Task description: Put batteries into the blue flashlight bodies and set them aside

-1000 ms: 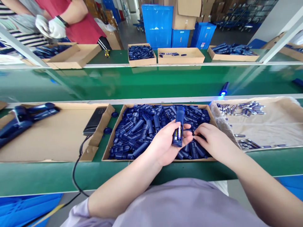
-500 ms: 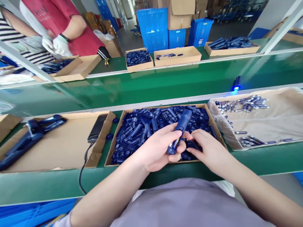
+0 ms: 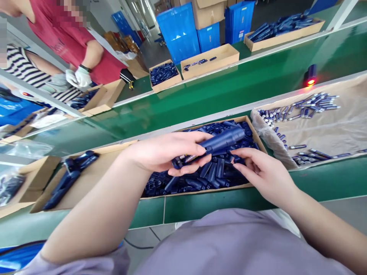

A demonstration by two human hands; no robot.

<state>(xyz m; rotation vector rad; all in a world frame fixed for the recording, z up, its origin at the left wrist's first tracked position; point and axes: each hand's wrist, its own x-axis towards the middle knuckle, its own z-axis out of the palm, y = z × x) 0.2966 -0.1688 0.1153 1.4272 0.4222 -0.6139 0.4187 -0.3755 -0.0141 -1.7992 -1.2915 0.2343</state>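
Note:
My left hand (image 3: 183,151) is closed round a dark blue tube-shaped plastic housing (image 3: 225,139), held tilted. A battery-like cylinder shows in its open side near my fingers. To the right, my right hand (image 3: 262,172) has its thumb and index finger drawn close together, near the housing's underside but apart from it. Whatever lies between those fingertips is too small to make out. Beneath both hands stands a cardboard tray (image 3: 256,131) full of dark blue plastic parts (image 3: 218,170), partly hidden by my left hand and forearm.
At right, a plastic-lined tray (image 3: 338,126) holds many small cylinders. A dark tube with a red light (image 3: 311,76) stands behind it. At left, another tray (image 3: 97,168) holds assembled blue pieces (image 3: 69,175). Two people work across the green bench (image 3: 200,95).
The view has tilted. My left hand has turned the housing closer to level and shifted left. My right thumb and index finger have come closer together. The light at right went from blue to red.

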